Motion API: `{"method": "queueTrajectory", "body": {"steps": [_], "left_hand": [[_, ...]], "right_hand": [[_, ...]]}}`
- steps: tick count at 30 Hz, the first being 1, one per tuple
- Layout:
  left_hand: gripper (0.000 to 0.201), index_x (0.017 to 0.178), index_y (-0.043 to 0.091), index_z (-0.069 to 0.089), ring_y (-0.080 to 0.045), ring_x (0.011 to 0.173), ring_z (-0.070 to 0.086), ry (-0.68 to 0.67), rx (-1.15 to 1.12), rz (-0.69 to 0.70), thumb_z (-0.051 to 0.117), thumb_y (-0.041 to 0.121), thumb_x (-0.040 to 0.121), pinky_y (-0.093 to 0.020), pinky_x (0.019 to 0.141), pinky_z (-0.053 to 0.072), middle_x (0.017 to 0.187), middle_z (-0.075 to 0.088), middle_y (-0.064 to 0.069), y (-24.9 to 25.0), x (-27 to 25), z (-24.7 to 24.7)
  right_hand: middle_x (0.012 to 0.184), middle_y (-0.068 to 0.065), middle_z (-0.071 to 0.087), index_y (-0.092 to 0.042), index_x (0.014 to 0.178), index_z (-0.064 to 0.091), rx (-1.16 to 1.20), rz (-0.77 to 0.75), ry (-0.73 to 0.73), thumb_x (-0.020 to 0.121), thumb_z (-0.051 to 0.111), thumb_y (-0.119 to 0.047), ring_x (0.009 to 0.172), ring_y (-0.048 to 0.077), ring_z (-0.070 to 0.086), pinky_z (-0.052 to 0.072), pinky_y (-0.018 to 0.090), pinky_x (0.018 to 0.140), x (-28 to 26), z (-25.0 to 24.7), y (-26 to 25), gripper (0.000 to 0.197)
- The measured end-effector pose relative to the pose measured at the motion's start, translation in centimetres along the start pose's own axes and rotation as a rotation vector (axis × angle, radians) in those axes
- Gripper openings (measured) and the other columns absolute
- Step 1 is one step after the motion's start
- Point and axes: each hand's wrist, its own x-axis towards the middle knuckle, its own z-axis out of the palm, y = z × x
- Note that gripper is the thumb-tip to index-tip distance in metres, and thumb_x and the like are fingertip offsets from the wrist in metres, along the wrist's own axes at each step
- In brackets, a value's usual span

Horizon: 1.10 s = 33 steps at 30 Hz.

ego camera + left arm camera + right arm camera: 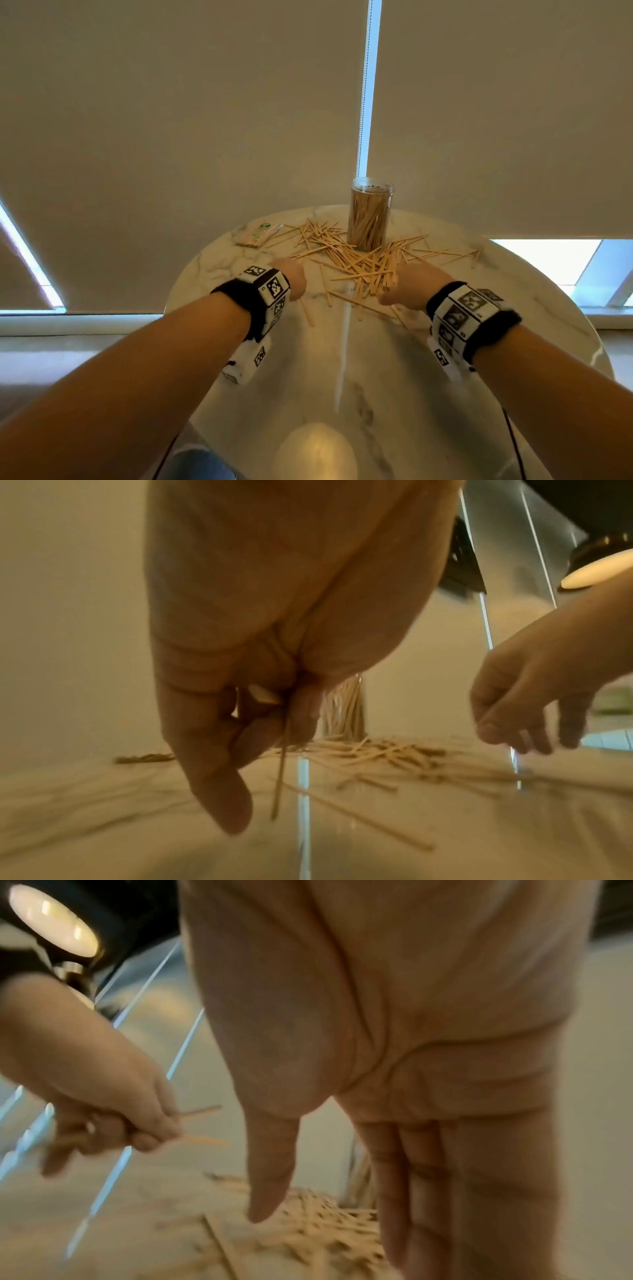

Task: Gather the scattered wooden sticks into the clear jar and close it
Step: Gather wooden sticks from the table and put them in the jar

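Your left hand (219,723) pinches a few sticks (279,775) hanging point-down | your right hand (394,1123), fingers straight and empty, hovers over the pile (363,267) on the desk (376,377) | open jar (370,216) stands upright just beyond the pile, nearer your right.

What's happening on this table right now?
A person is picking loose wooden sticks off a round marble table. The left hand pinches a few sticks already; the right hand, fingers straight in its wrist view, hovers over the pile without a clear grip on anything. The clear jar stands upright behind the pile, open and already holding many sticks. No lid is visible. A small packet lies to the left. Most sticks are still scattered.
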Motion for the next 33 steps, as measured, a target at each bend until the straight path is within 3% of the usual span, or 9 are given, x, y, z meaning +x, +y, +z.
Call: {"method": "queueTrajectory", "body": {"steps": [3,7,10,14,19,23,27,31,33], "left_hand": [[0.035,0.132,0.001,0.056,-0.023,0.101,0.052,-0.119,0.229,-0.026,0.042,0.015,0.103,-0.032,0.087,0.043,0.129,0.058,-0.013,-0.2,0.7,0.9],[0.054,0.15,0.014,0.037,-0.031,0.134,0.044,-0.145,0.386,0.035,0.04,0.043,0.105,-0.037,0.105,0.037,0.148,0.044,-0.015,1.9,1.1,2.2],[0.066,0.139,0.009,0.05,-0.03,0.125,0.053,-0.09,0.432,0.033,0.026,0.058,0.103,-0.038,0.101,0.042,0.138,0.055,-0.015,3.2,1.9,2.8],[0.034,0.129,0.013,0.057,-0.027,0.111,0.06,-0.072,0.516,0.108,0.045,0.03,0.103,-0.035,0.09,0.05,0.125,0.061,-0.009,4.3,3.7,3.2],[0.03,0.122,0.004,0.061,-0.027,0.114,0.06,-0.04,0.484,0.143,0.048,0.023,0.102,-0.033,0.094,0.05,0.125,0.061,-0.012,5.4,4.4,2.2],[0.03,0.127,0.002,0.056,-0.028,0.114,0.06,-0.006,0.409,0.099,0.046,0.016,0.103,-0.031,0.09,0.049,0.126,0.061,-0.014,4.7,4.9,1.9],[0.038,0.138,0.009,0.049,-0.027,0.115,0.06,0.01,0.214,0.033,0.049,0.017,0.101,-0.033,0.095,0.05,0.129,0.058,-0.011,3.6,4.8,2.6],[0.058,0.147,0.003,0.019,-0.032,0.116,0.058,0.055,-0.088,-0.061,0.048,0.013,0.098,-0.035,0.086,0.05,0.132,0.054,-0.017,3.5,4.5,2.4],[0.055,0.146,-0.003,0.02,-0.035,0.116,0.057,0.078,-0.198,-0.016,0.044,0.01,0.099,-0.037,0.083,0.046,0.13,0.055,-0.022,3.6,3.9,2.1]], "right_hand": [[0.095,0.004,0.06,-0.008,0.112,0.067,-0.177,0.065,-0.106,0.088,0.048,-0.073,0.094,0.022,0.06,0.047,0.03,0.078,0.7,1.0,0.7,0.072],[0.104,0.007,0.066,-0.006,0.114,0.065,-0.178,0.061,-0.109,0.079,0.046,-0.084,0.102,0.023,0.064,0.052,0.033,0.086,2.4,1.7,0.1,0.088],[0.096,0.005,0.061,-0.008,0.112,0.066,-0.168,0.013,-0.12,0.077,0.055,-0.081,0.092,0.022,0.06,0.051,0.031,0.079,3.3,1.5,-1.0,0.081],[0.105,0.007,0.067,-0.006,0.116,0.065,-0.136,-0.029,-0.111,0.085,0.067,-0.06,0.095,0.023,0.062,0.052,0.032,0.083,4.1,1.1,-1.3,0.062],[0.115,0.008,0.07,-0.005,0.116,0.066,-0.112,-0.035,-0.113,0.095,0.065,-0.036,0.09,0.021,0.061,0.051,0.029,0.082,4.0,0.2,-0.4,0.038],[0.095,0.011,0.067,-0.008,0.091,0.063,0.018,-0.044,-0.127,0.094,0.063,-0.018,0.083,0.022,0.065,0.056,0.028,0.071,4.1,0.4,0.4,0.011],[0.104,0.01,0.066,-0.002,0.114,0.066,0.032,-0.006,-0.154,0.097,0.058,-0.023,0.095,0.023,0.064,0.055,0.031,0.091,3.1,0.6,0.1,0.028],[0.102,0.009,0.073,-0.004,0.108,0.07,0.146,0.035,-0.164,0.096,0.059,-0.024,0.092,0.022,0.072,0.059,0.033,0.089,2.5,0.7,0.5,0.026],[0.087,0.01,0.076,-0.003,0.096,0.072,0.325,0.072,-0.201,0.095,0.062,-0.021,0.074,0.02,0.074,0.062,0.033,0.079,2.5,0.6,0.9,0.021]]}}
